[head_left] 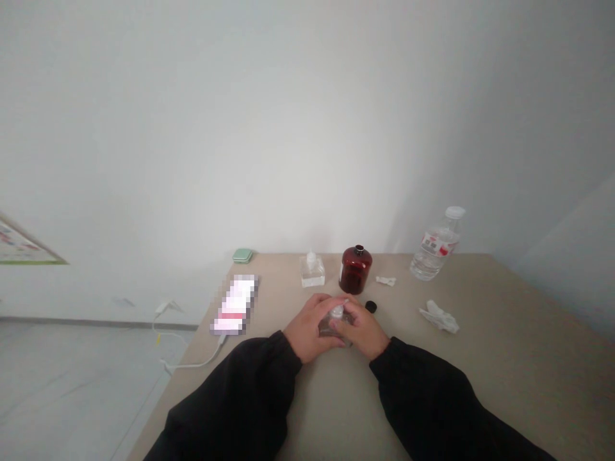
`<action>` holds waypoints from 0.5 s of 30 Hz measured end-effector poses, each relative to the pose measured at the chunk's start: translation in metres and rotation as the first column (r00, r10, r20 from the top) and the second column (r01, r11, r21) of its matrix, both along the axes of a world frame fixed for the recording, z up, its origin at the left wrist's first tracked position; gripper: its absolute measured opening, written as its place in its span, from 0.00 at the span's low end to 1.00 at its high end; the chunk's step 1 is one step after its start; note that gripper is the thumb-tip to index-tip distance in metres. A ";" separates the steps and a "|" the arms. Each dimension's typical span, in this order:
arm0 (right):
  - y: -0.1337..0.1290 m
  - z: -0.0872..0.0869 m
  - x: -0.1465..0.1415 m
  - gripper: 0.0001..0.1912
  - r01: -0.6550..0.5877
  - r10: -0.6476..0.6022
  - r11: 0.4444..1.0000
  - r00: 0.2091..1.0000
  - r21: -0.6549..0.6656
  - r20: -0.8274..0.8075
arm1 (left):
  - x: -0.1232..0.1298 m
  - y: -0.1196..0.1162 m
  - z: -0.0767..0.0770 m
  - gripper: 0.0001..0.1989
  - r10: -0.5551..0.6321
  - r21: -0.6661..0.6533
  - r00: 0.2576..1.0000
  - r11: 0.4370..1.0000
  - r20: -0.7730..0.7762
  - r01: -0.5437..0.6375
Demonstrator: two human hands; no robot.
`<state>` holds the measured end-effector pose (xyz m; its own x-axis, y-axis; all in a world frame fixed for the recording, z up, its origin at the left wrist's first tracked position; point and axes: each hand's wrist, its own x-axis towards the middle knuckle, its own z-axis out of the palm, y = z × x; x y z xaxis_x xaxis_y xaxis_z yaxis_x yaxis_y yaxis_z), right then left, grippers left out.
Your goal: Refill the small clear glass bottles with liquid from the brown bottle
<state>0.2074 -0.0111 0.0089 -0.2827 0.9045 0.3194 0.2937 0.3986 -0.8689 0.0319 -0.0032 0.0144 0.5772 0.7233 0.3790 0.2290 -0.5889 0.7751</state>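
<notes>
Hands, the left hand point(312, 326) and the right hand point(362, 330), curl from either side around a small clear bottle point(327, 328), which is low in the view over the near middle of the beige worktop point(336, 410). The grip is closed on this bottle: left thumb in front and fingers behind, right thumb across its front. Right fingertips lie near its pale top point(337, 311); whether they pinch it cannot be told.

For good control, the left hand would best brace the body while the right works squarely over the top, with even pressure; smooth walls like these could slip or tip under a sideways push.

Just beyond the right hand lies a black cap point(371, 307), close enough for a knuckle to knock. Farther back stand a square clear bottle point(313, 277) and a dark amber bottle point(354, 275) that looks uncapped, so elbows and wrists should move gently. To the right are a crumpled tissue point(441, 317) and a water bottle point(434, 251); to the left, a phone point(235, 304) on a white cable point(195, 365).
</notes>
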 end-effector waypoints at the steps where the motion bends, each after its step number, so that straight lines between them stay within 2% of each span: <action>1: 0.000 -0.001 0.000 0.14 0.007 -0.007 1.000 1.000 -0.004 -0.002 | 0.000 0.000 0.000 0.40 -0.001 0.000 1.000 1.000 0.000 0.001; 9: 0.000 0.000 0.000 0.14 0.031 -0.031 0.999 0.999 -0.009 -0.016 | 0.001 -0.001 0.001 0.39 0.018 -0.016 1.000 1.000 -0.008 -0.018; 15: -0.002 0.005 0.001 0.15 -0.010 0.010 1.000 1.000 0.020 0.026 | 0.001 -0.001 0.001 0.39 0.027 -0.019 1.000 0.999 -0.001 -0.027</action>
